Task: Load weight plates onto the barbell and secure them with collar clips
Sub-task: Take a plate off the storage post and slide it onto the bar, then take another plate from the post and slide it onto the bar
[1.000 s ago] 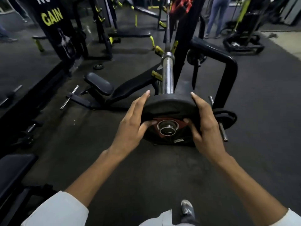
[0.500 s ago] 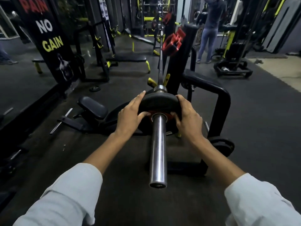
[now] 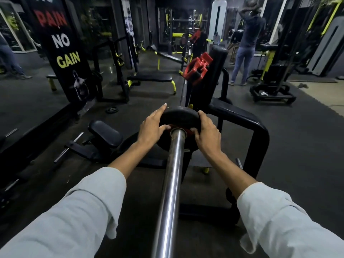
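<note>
On the chrome sleeve of the barbell (image 3: 172,175), far up from its near end, sits a black plate (image 3: 178,116) with a red hub. Both hands are on it. The left hand (image 3: 151,128) lies flat against the plate's left edge, fingers stretched along the rim and thumb pressed on the face near the hub. The right hand (image 3: 205,132) curls over the upper right rim, fingers wrapped on top and thumb on the face (so each grip is clenched on the plate, one to a side). Pale sleeves (image 3: 74,211) cover both forearms. Beyond the plate the bar runs on into a black rack (image 3: 217,60), and a red collar clip (image 3: 197,68) sits up beside the rack post, well apart from the hands. Left of the bar a small plate (image 3: 112,109) lies on the floor (image 3: 297,146). Farther back a person (image 3: 245,47) stands facing away.
</note>
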